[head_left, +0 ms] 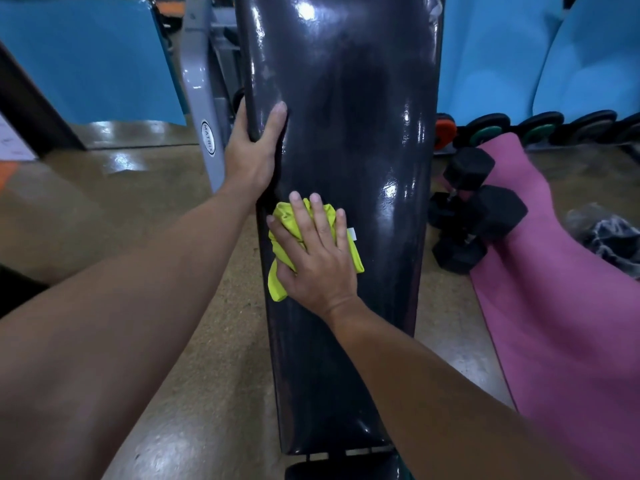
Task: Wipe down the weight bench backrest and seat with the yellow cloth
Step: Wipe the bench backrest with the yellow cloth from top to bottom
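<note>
The black glossy backrest [349, 140] of the weight bench runs up the middle of the view. A sliver of the seat [343, 471] shows at the bottom edge, past a narrow gap. My right hand [318, 261] lies flat on a crumpled yellow cloth [289, 225], pressing it onto the left middle of the backrest. The cloth sticks out above, left of and below the palm. My left hand [254, 152] grips the backrest's left edge higher up, thumb on the top face, fingers wrapped behind.
A grey frame post [204, 112] stands left of the bench. Black hex dumbbells [474, 209] lie on the floor to the right, beside a pink mat [561, 306]. Weight plates [540, 128] line the blue back wall. Brown floor lies to the left.
</note>
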